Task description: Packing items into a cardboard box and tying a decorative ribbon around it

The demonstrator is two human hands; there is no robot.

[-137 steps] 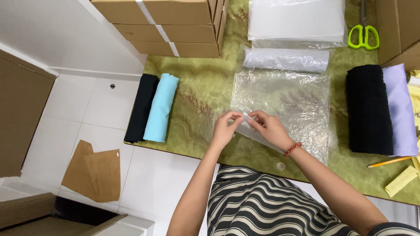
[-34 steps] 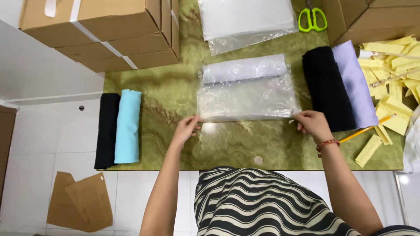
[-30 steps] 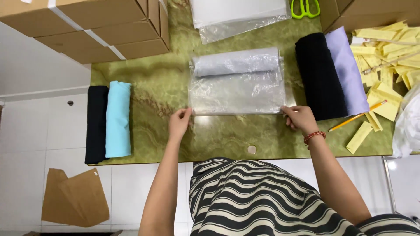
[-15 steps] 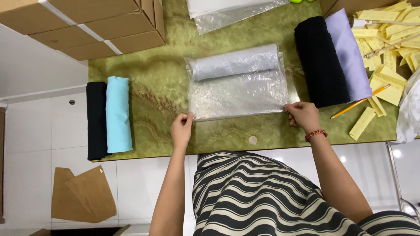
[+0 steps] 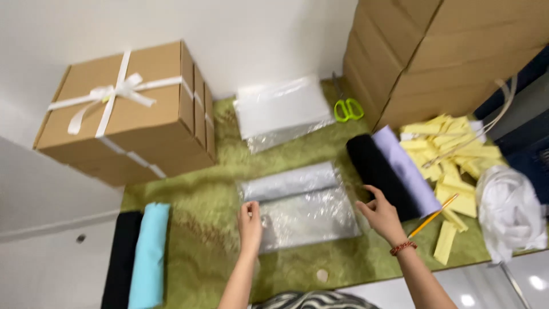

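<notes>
Where nearest the body: black-and-white striped cloth at the bottom edge, both forearms reaching out over the mottled green desk (image 5: pixel 200 240).
Left hand (image 5: pixel 250 220): at the left edge of the clear plastic bag (image 5: pixel 311 220), fingers bent; grip touching the film, pinched or not, cannot tell.
Right hand (image 5: pixel 380 214): just beside the bag's right edge, grip wide, fingers spread, holding nothing; red bead bracelet (image 5: pixel 403 248) on the wrist.
Bag's place: flat on the desk between the two hands, with a folded pale grey cloth (image 5: pixel 289 183) inside at the far end.
Doing it well, as a judgement: press flat from the cloth towards the near end, both edges kept level, film taut without stretching, the folded cloth left square.
Left of the bag: rolled black cloth (image 5: pixel 120 260) and rolled light blue cloth (image 5: pixel 150 254), side by side and touching.
Right of the bag: second black roll (image 5: pixel 377 169) and lilac roll (image 5: pixel 407 170), touching; beyond them an orange pencil (image 5: pixel 433 216), a heap of yellow paper slips (image 5: pixel 452 166), a crumpled white plastic bag (image 5: pixel 509 209).
Farther back: stack of empty clear bags (image 5: pixel 283 111), green-handled scissors (image 5: pixel 347 109).
Farthest: brown cardboard box tied with white ribbon (image 5: pixel 126 109) on the left, tall stack of plain brown cartons (image 5: pixel 434 51) on the right.
Count: two hands; one filled bag; four rolls, two of them black; one pencil; one pair of scissors; slips too many to count; cartons, at least three, blurred.
</notes>
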